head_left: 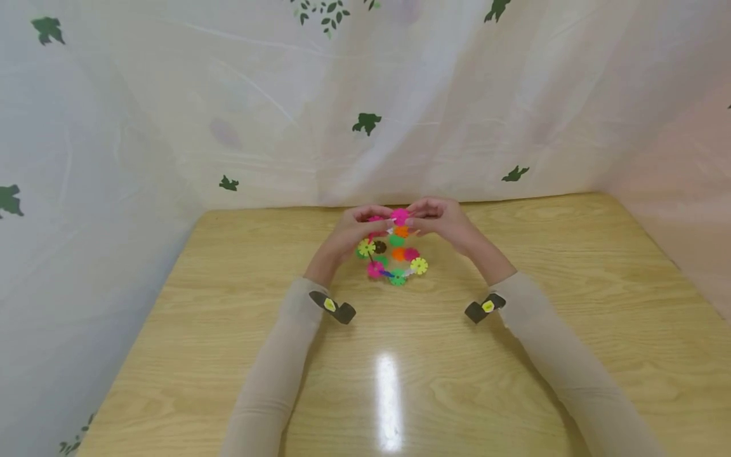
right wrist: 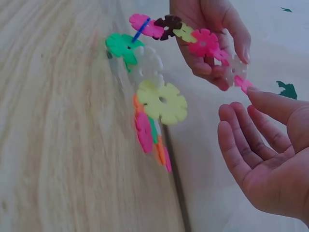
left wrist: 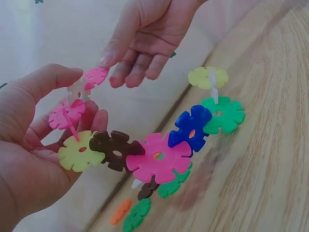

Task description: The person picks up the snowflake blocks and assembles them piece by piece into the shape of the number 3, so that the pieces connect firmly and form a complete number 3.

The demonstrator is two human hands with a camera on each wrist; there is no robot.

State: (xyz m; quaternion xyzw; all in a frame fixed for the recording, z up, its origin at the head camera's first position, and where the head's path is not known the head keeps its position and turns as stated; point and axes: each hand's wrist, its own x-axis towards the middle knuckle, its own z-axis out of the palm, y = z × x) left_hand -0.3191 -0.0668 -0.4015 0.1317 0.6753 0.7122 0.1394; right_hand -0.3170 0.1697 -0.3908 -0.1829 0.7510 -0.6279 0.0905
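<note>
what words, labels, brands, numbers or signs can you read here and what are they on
No readable text.
Left yellow patch, on a dark wristband: any marks too small to read.
Right yellow patch, on the other wristband: same.
Linked flower pieces: no lettering visible.

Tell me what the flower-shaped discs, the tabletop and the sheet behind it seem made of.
Flower-shaped discs: probably smooth molded plastic, given their even solid colors and neat notches. Tabletop: wood or wood-look laminate, glossy; grain shows, plus a bright reflected streak. Sheet: fabric or thin plastic, fairly matte, judging by its folds; I can't tell which.
</note>
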